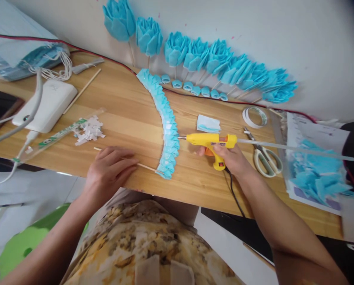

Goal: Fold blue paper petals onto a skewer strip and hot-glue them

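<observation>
My right hand [229, 156] is wrapped round a yellow hot glue gun [205, 139], with a long glue stick [295, 148] out of its back. The nozzle points left, close to the edge of a curved, pleated blue strip [166, 118] lying on the table. Whether the tip touches the strip I cannot tell. Under the closed fingers of my left hand [113, 166] is a thin wooden stick [146, 167], its right end on the strip's near end. Small white pieces [90, 130] lie in a heap beyond that hand.
Blue fabric-like flowers [196, 55] on sticks lean along the wall, small blue rolls [188, 86] below them. Scissors [264, 156], a tape roll [254, 117] and a bag of blue petals [316, 170] lie right. A power bank [48, 105] and phone [1, 111] lie left.
</observation>
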Available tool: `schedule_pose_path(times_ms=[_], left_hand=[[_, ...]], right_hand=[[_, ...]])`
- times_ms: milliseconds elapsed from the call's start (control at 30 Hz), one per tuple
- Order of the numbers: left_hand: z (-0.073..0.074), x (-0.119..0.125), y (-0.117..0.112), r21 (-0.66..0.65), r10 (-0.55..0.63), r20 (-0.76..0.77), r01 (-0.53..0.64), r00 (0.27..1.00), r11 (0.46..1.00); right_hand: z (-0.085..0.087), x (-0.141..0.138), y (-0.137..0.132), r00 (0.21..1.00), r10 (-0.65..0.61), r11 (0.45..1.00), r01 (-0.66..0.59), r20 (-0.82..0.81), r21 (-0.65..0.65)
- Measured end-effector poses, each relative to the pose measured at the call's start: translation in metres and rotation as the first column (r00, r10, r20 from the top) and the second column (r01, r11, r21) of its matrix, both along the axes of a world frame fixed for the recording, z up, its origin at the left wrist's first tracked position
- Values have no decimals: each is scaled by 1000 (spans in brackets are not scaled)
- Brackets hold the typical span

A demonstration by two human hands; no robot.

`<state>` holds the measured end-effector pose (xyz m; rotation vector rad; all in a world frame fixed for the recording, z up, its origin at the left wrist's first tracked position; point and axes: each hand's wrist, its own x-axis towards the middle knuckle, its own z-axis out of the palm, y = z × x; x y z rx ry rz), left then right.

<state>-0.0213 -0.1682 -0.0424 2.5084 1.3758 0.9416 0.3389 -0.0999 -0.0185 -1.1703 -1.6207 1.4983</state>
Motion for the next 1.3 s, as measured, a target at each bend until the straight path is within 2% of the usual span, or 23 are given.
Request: schedule_pose_path(times_ms=[367,767,1300], left_hand=[[3,1,7,-38,-27,-65,25,997,999],[5,-1,12,-23,-171,-11,171,985,985],[3,-1,12,-4,-168,25,168,986,986]], right_hand=[[2,-2,1,1000,20,999,-19,-24,45],[2,-3,0,998,24,998,-21,-51,55],[-2,1,0,999,11,1000,-9,-52,30]])
